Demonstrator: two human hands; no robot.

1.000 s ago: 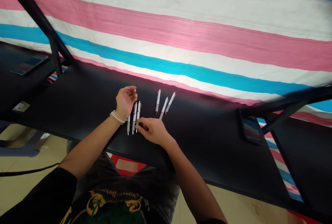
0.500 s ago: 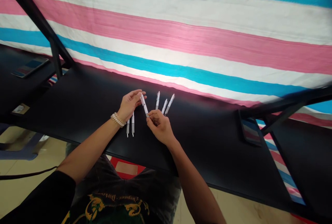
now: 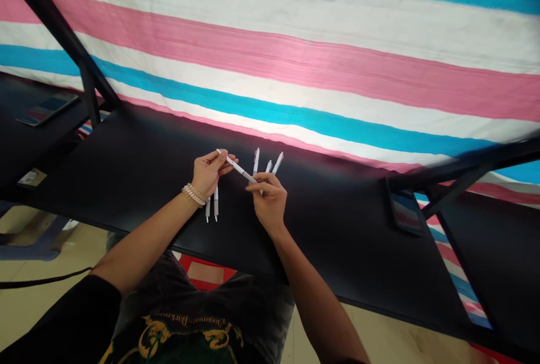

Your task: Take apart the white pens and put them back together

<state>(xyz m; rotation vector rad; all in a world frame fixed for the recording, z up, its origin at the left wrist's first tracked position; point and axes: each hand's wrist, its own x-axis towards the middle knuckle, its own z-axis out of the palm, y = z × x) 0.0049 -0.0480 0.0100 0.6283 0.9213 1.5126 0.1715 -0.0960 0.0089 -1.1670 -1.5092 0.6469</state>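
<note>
A white pen (image 3: 241,170) is held between both hands above the black table. My left hand (image 3: 211,171), with a beaded bracelet (image 3: 194,195) at its wrist, pinches the pen's upper left end. The fingers of my right hand (image 3: 269,198) are closed on its lower right end. Beyond my right hand lie three more white pens (image 3: 256,160), their lower parts partly hidden by that hand. Two white pens (image 3: 216,205) lie side by side below my left hand, their metal tips toward me and their other ends covered.
The black table (image 3: 337,229) runs across the view, with a striped cloth (image 3: 295,66) behind it. Dark frame bars (image 3: 63,32) stand left and right. A phone (image 3: 405,212) lies at the right, and another flat device (image 3: 47,108) at far left.
The held pen has turned from steep to a flatter slant. My right hand has moved a little to the right with the pen's lower end; my left hand has barely shifted.
</note>
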